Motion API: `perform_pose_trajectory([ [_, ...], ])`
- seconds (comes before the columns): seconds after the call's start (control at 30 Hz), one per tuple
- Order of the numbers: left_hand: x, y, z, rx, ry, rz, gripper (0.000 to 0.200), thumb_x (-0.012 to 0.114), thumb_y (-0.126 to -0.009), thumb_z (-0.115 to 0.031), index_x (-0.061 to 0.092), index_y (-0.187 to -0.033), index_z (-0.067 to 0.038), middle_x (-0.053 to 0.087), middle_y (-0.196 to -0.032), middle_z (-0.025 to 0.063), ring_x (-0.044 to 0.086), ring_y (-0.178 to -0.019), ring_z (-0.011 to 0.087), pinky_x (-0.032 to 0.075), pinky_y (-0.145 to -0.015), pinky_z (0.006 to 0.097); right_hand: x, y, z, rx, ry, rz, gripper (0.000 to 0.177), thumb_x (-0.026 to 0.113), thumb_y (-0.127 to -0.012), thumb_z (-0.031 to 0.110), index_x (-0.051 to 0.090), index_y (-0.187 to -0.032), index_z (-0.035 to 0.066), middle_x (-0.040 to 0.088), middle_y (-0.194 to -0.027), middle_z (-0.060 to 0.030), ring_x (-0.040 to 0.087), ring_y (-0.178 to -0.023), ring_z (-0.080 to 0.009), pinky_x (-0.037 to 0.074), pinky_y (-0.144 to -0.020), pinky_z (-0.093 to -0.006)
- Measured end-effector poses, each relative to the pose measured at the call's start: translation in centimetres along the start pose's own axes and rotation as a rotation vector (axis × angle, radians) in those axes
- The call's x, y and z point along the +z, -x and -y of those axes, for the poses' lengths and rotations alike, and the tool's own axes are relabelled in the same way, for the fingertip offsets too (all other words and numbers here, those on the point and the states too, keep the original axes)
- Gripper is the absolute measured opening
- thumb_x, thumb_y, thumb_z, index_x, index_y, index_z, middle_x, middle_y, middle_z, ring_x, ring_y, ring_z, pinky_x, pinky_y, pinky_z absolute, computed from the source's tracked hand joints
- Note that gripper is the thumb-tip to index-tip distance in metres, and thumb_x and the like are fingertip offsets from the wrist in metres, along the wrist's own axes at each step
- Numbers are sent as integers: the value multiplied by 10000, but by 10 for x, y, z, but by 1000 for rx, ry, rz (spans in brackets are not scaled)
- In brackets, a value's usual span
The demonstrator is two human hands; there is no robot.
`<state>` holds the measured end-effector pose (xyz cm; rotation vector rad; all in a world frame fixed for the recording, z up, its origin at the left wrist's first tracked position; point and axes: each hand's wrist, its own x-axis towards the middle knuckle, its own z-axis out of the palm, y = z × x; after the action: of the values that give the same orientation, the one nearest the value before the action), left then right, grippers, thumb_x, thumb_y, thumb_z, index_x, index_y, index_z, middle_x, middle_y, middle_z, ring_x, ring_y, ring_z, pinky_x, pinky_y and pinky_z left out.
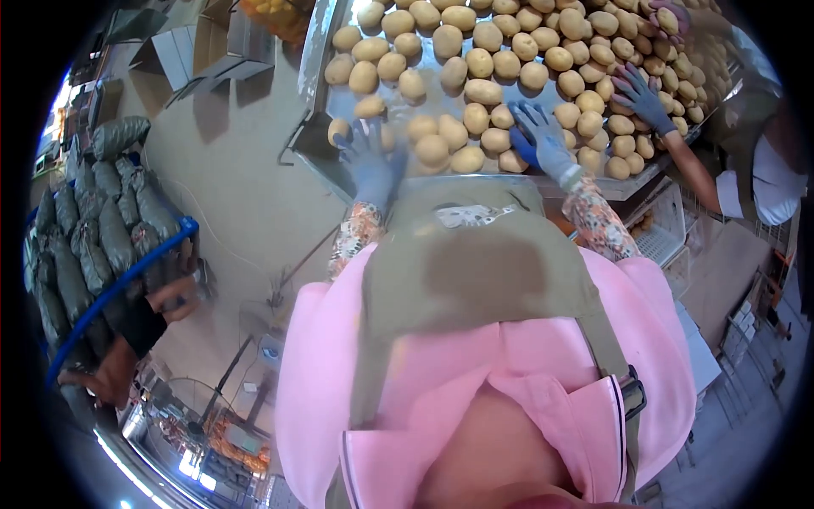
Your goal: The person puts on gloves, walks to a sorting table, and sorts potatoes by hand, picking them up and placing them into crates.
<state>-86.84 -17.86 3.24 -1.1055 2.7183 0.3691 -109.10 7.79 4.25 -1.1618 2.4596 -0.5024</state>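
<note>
Left hand (371, 165) and right hand (547, 146) spread open, gloved, among potatoes (483, 91) at metal surface's (339, 106) near side; light, low palms should limit bruising and roll-offs

Dk sacks (114, 233) nr blue rail (127, 277); cardbd boxes (214, 42)

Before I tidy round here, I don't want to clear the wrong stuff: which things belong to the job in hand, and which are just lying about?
In the job:
- potatoes
- metal table
- left hand and right hand
- co-worker's hands

Apparently just lying about:
- boxes
- sacks
</note>
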Motion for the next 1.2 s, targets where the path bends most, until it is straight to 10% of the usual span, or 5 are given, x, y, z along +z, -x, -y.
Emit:
perform_pose_trajectory([
  [0.27,-16,-6,-3,-190,226,173,919,613,-800,-525,134,-1511,-193,222,-1530,156,125,-1386,494,155,-1109,579,29,-9,76,-75,-397,-360,355,602,-862,191,616,-1217,188,506,-1342,-149,480,-1212,-339,382,-1010,-417],
  [0.57,20,-2,30,-94,650,-99,738,676,-801,-249,320,-1425,-79,359,-1403,237,408,-1267,389,345,-1055,403,-43,-76,94,0,-1133,455,451,557,-936,173,474,-1378,140,572,-1219,-33,532,-1095,-138,452,-909,-250],
  [0.73,32,12,42,55,268,-366,613,586,-823,-117,396,-1406,-120,348,-1416,230,370,-1293,389,301,-1070,476,-8,-74,-13,-83,274,-165,480,550,-918,332,469,-1366,182,459,-1405,-121,413,-1290,-370,332,-1052,-476],
  [0.93,25,-1,-12,147,531,96,817,625,-823,-476,318,-1415,-4,289,-1453,265,241,-1354,444,200,-1127,483,47,-24,53,-178,58,91,549,568,-897,294,405,-1420,322,280,-1525,-124,202,-1382,-469,173,-1113,-575],
  [1.2,22,-4,-24,48,256,277,907,565,-818,-566,218,-1467,-36,196,-1523,211,214,-1359,487,207,-1117,532,-57,-141,63,445,-1462,-77,397,483,-945,368,557,-1272,157,557,-1249,-64,480,-1196,-198,387,-972,-357],
])
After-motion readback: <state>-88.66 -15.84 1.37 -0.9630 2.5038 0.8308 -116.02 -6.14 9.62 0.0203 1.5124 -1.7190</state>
